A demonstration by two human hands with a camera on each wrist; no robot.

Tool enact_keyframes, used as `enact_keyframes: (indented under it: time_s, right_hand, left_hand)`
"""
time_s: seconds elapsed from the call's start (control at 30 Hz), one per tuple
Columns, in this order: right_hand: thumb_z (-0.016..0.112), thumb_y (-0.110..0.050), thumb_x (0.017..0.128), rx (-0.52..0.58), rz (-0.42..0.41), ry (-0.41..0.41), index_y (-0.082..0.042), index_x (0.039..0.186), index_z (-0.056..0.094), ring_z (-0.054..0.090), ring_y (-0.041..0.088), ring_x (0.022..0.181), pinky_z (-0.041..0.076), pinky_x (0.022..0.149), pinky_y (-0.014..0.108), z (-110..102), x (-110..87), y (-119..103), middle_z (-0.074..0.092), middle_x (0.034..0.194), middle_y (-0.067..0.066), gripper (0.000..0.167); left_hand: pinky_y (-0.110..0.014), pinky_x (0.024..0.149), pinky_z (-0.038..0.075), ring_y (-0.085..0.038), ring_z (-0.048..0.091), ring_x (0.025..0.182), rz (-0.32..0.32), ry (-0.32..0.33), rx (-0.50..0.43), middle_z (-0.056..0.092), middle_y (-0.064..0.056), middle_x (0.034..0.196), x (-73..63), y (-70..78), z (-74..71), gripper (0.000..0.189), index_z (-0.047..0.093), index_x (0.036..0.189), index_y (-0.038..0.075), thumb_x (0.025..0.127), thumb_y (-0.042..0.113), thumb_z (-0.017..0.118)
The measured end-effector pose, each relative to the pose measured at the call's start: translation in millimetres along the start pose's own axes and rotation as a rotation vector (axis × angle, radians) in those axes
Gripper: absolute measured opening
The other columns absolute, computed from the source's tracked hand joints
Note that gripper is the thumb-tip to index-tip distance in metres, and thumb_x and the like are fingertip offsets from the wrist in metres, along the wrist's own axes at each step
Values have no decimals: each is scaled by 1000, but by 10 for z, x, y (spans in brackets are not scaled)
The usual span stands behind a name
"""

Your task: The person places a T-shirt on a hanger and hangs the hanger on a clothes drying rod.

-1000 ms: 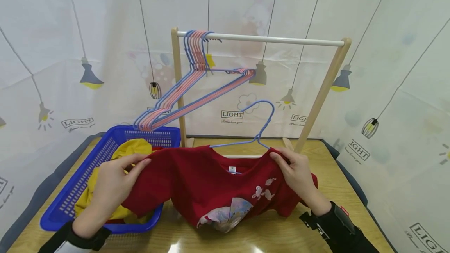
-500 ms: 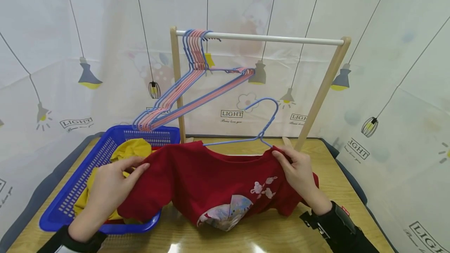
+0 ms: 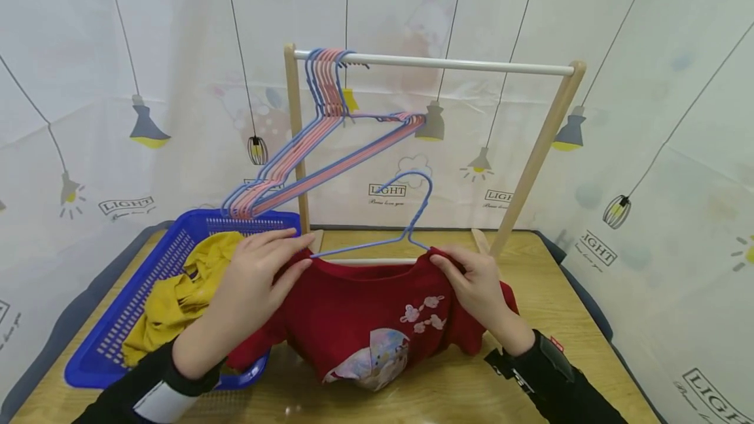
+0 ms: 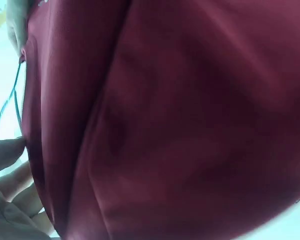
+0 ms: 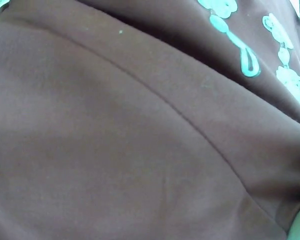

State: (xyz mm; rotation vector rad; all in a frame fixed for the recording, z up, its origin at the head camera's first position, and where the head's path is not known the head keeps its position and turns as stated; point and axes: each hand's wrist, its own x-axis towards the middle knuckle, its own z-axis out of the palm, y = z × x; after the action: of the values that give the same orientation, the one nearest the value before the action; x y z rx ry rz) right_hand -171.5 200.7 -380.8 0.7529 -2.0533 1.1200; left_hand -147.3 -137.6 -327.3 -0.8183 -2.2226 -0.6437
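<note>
A red shirt (image 3: 347, 306) with pale embroidered flowers and a fan-shaped print hangs over the table, held up by both hands. A blue clothes hanger (image 3: 383, 244) is inside it; the hook rises from the neckline and the lower part is hidden by cloth. My left hand (image 3: 259, 286) pinches the shoulder at the left side of the neckline, beside the hanger's arm. The opposite shoulder is pinched between thumb and fingers of my right hand (image 3: 477, 286). Red cloth (image 4: 165, 125) fills most of the left wrist view, while the right wrist view shows the flowers (image 5: 285, 60) close up.
Behind the shirt stands a rack with a white rail (image 3: 459, 64), several blue and pink hangers (image 3: 324, 136) bunched at its left end. To the left, a blue basket (image 3: 106, 332) holds yellow clothing (image 3: 171, 306). Wooden tabletop (image 3: 548, 319) extends on the right.
My left hand has moved right, from the sleeve to the shoulder beside the neckline, and that sleeve now droops toward the basket. Shirt, hanger and right hand have shifted slightly left.
</note>
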Motion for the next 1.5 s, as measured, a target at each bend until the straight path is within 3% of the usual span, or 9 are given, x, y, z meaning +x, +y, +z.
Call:
enact_keyframes:
  time_s: [0.17,0.37,0.53,0.73,0.93,1.1,1.2,1.33,1.5]
  right_hand:
    - [71,7,86,29,1,-33,-3,97,75,67,3,74,54,70,12,42,12,-30,76,85,10,15]
    - [69,5,89,50,25,-101,-7,98,74,65,3,75,53,70,14,32,32,-32,75,86,7,15]
    - [71,0,90,26,118,-170,-8,102,74,65,-2,74,53,68,14,-63,38,-29,76,86,6,15]
    - [75,-1,87,15,155,-233,-8,103,73,61,1,61,50,54,18,-236,31,38,74,76,5,18]
    - [73,-3,89,-11,261,-238,-6,103,74,64,-1,69,54,60,19,-451,-53,130,75,86,9,14]
    - [71,1,90,42,301,-220,0,103,72,67,-3,71,55,60,20,-620,-164,247,74,89,-9,13]
    - [69,5,90,103,320,-234,3,101,71,68,0,67,55,58,21,-720,-226,315,70,86,-22,11]
    - [67,6,91,142,337,-252,5,100,73,68,3,64,55,57,21,-824,-279,375,72,83,-22,10]
    - [66,8,91,171,340,-240,3,99,76,69,2,65,55,58,20,-882,-310,425,73,84,-21,13]
  left_hand:
    - [-46,85,56,-27,71,93,25,-14,27,78,-7,95,15,21,85,25,78,109,8,84,6,80]
    - [-41,77,53,-18,72,79,5,-2,33,77,-3,85,9,51,122,13,78,97,9,84,8,80]
    - [-40,78,50,-19,74,80,-10,31,4,78,-4,85,-7,40,145,12,78,96,8,84,5,79]
    - [-38,76,47,-19,75,80,-25,63,-15,79,-4,86,-34,13,138,14,78,96,8,83,3,79]
    - [-42,76,51,-19,73,76,-48,87,-23,78,-5,84,-60,-38,87,15,77,93,7,82,-2,78]
    - [-43,74,52,-20,72,73,-71,105,-24,77,-4,83,-65,-74,39,14,77,94,4,82,-4,78]
    - [-36,68,52,-17,69,68,-88,108,-29,76,-4,80,-76,-97,20,13,76,92,4,83,-4,77]
    - [-31,62,51,-14,65,63,-109,100,-23,75,-5,78,-104,-127,20,8,76,91,4,86,-1,76]
    - [-29,65,49,-15,65,63,-123,108,-27,76,-7,80,-137,-161,30,7,76,92,3,86,-1,75]
